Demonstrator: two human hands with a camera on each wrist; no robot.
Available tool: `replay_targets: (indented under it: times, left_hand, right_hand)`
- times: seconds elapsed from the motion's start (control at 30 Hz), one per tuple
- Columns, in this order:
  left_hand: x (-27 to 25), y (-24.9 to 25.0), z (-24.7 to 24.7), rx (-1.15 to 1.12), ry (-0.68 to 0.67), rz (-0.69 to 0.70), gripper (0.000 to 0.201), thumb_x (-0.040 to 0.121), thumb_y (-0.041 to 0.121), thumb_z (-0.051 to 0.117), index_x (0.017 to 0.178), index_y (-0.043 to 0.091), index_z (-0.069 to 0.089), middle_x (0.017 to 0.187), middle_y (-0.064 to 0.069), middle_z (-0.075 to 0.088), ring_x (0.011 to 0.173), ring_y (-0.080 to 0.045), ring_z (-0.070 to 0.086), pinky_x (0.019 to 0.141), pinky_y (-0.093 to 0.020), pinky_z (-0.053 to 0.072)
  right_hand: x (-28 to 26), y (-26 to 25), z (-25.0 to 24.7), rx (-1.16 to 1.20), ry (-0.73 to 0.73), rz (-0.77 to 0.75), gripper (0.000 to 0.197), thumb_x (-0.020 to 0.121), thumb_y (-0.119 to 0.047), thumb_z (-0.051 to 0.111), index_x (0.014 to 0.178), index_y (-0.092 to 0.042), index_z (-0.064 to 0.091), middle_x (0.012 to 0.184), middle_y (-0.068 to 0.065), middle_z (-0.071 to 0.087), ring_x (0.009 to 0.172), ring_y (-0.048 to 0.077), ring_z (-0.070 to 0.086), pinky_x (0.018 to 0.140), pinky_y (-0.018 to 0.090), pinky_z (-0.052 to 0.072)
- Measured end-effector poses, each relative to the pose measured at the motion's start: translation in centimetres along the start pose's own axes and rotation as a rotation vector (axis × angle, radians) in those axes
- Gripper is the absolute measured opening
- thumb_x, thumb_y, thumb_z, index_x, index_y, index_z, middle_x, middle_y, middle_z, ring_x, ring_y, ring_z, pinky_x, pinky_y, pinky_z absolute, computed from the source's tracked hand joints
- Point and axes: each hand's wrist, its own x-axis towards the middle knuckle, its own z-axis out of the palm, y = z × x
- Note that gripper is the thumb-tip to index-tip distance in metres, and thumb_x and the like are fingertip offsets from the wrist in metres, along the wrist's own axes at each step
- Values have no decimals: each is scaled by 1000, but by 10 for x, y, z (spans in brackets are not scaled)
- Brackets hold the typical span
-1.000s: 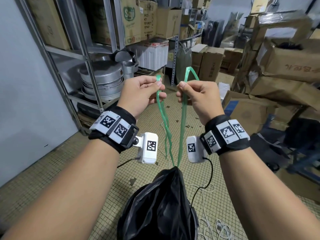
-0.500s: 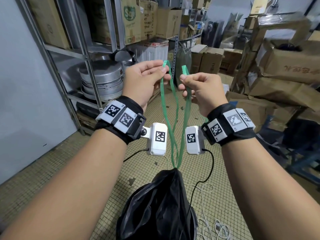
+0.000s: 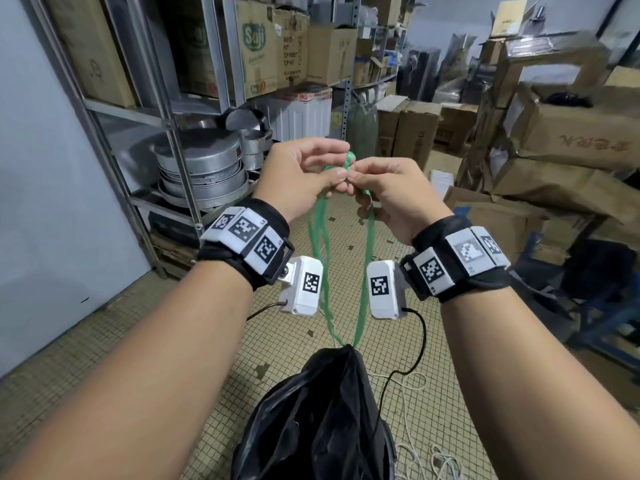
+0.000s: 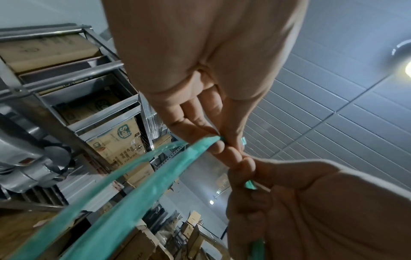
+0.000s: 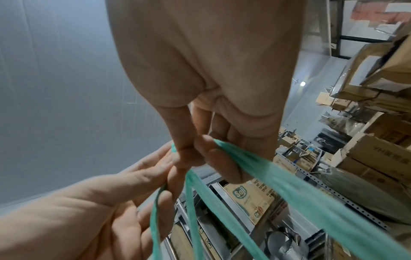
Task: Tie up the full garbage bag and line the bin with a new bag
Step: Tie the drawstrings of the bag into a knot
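While both hands meet at about 12 o'clock in the head view, the left hand [image 3: 298,171] and the right hand [image 3: 391,188] touch fingertip to fingertip, each pinching the green drawstring [image 3: 365,271] of the black garbage bag [image 3: 322,417]. In the left wrist view the left hand [image 4: 200,70] nips the strands between thumb and curled fingers, and the drawstring [image 4: 133,184] runs off toward 7 o'clock. In the right wrist view the right hand [image 5: 211,70] has thumb and forefinger closed on the drawstring [image 5: 289,190], which passes over a finger and streams toward 4 o'clock, while thinner strands drop past the left hand [image 5: 89,211].

From the pinch, the strands hang down and converge at the gathered neck of the garbage bag, at 6 o'clock below the wrists, over the tiled floor [image 3: 173,341]. A metal shelf [image 3: 173,116] with stacked round pans [image 3: 204,168] stands at 10 o'clock, and cardboard boxes [image 3: 571,140] are piled at 2 o'clock. Whether a knot is formed cannot be told.
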Motion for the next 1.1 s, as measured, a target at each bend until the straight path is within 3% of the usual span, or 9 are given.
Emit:
replay_targets:
  times: [0.1, 0.2, 0.33, 0.43, 0.57, 0.7, 0.8, 0.93, 1.1]
  left_hand:
    - [3, -3, -1, 58, -11, -1, 35, 83, -7, 75, 115, 3, 69, 104, -10, 76, 75, -24, 76, 68, -28, 61]
    - [6, -8, -2, 119, -33, 5, 28, 82, -7, 76, 107, 4, 71, 89, -10, 77, 71, -25, 75, 71, -37, 62]
    - [8, -12, -5, 204, -66, 53, 14, 83, 8, 80, 95, 16, 78, 82, -5, 78, 69, -27, 75, 72, -49, 63]
    - [10, -13, -6, 269, -60, 75, 8, 83, 15, 80, 90, 19, 80, 81, -4, 77, 67, -31, 73, 69, -54, 62]
    - [12, -5, -7, 414, -94, 143, 4, 87, 21, 76, 88, 20, 79, 76, 0, 75, 66, -27, 70, 69, -45, 62]
    - [11, -1, -5, 536, -61, 186, 6, 89, 22, 74, 90, 21, 79, 81, 6, 74, 77, -15, 69, 79, -38, 58]
    - [10, -1, -5, 600, -83, 227, 13, 90, 24, 73, 101, 27, 79, 88, 3, 67, 87, -13, 64, 85, -32, 52]
    - [10, -1, -10, 686, -140, 277, 16, 89, 29, 73, 103, 36, 77, 81, 1, 53, 78, -15, 50, 71, -25, 39]
    - [12, -5, -10, 808, -162, 277, 18, 92, 31, 70, 100, 19, 80, 85, -1, 48, 83, -15, 46, 72, -25, 34]
  right_hand:
    - [-2, 1, -1, 34, -17, 13, 18, 97, -7, 58, 104, 7, 68, 80, 11, 58, 60, 12, 42, 55, 26, 35]
    - [-1, 1, -3, 78, -27, 14, 14, 97, -7, 58, 101, -2, 70, 76, 7, 59, 60, 12, 44, 55, 26, 36]
    - [1, 2, -6, 41, 77, -7, 10, 92, -1, 62, 99, -3, 68, 78, 13, 63, 55, 14, 44, 54, 27, 36]
    - [2, 5, -9, -29, 76, -37, 34, 84, 7, 62, 114, -10, 63, 81, 12, 65, 55, 13, 44, 52, 26, 36]
    - [3, 9, -10, -225, -19, -82, 13, 85, 5, 66, 95, -3, 70, 64, -6, 58, 50, -1, 46, 50, 18, 37]
    - [0, 11, -8, -199, -110, -58, 6, 84, 3, 72, 89, 2, 69, 62, -6, 61, 49, -4, 49, 52, 10, 38]
    - [-4, 9, -7, -150, -118, -30, 11, 83, 6, 70, 93, 1, 66, 66, 0, 59, 55, 5, 48, 57, 18, 38]
    - [-5, 6, -14, 1, -96, 32, 22, 84, 7, 55, 99, -4, 67, 72, 7, 58, 68, 19, 51, 73, 41, 41]
    - [-7, 6, -22, -127, -109, -8, 24, 94, 4, 57, 118, 0, 58, 91, 20, 72, 77, 32, 67, 77, 50, 57]
